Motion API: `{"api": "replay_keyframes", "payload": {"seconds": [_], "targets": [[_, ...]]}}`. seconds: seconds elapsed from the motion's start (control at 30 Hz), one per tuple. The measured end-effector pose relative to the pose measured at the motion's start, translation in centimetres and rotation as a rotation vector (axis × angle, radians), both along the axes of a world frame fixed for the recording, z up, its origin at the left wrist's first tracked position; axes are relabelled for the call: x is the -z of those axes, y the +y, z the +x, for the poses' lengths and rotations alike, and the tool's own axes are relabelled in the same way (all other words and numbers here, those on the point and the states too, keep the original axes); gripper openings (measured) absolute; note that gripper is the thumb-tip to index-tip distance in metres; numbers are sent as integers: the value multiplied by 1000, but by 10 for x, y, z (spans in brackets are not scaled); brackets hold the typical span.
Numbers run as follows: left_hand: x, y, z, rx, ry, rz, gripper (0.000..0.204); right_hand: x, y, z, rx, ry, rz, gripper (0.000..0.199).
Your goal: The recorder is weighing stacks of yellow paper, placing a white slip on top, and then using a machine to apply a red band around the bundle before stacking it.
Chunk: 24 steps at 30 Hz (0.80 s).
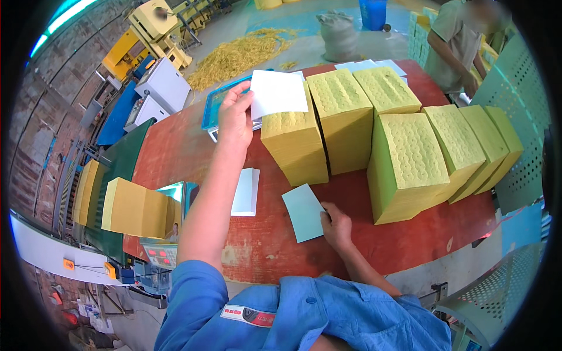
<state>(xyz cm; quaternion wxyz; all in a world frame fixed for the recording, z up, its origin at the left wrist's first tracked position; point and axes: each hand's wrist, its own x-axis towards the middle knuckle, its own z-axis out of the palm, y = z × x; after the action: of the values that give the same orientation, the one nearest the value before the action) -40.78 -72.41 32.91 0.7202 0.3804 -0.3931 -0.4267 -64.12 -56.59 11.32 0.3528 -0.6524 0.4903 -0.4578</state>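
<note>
Raised at the far side of the red table (269, 251), my left hand (235, 120) pinches the left edge of a white sheet of paper (279, 93). The sheet partly covers the top of a tall yellow paper stack (295, 146). Lower down, my right hand (336, 227) has thumb and fingers closed on the right edge of a pale blue sheet (301, 215), just above or on the tabletop. Between my arms lies a small pile of white sheets (246, 192). More yellow stacks with embossed tops (413, 152) stand close together to the right.
A digital scale (161, 254) carries a yellow stack (137, 207) at left, beside a green conveyor belt (126, 158). Behind my left hand is a blue tray (213, 108). A person (459, 47) stands at the far right, near a perforated green panel (518, 117).
</note>
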Motion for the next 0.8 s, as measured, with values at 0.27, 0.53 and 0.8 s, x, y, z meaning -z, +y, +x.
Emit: {"api": "replay_keyframes", "payload": {"seconds": [0.27,0.53,0.8], "targets": [[29,2,-7,-231,-621,218,24,3,-1,-1,16,18,-41,23],[28,3,-6,-341,-896,209,21,3,-1,0,22,3,-37,22],[27,2,-7,-379,-1037,212,17,0,-1,0,28,5,-50,21]]}}
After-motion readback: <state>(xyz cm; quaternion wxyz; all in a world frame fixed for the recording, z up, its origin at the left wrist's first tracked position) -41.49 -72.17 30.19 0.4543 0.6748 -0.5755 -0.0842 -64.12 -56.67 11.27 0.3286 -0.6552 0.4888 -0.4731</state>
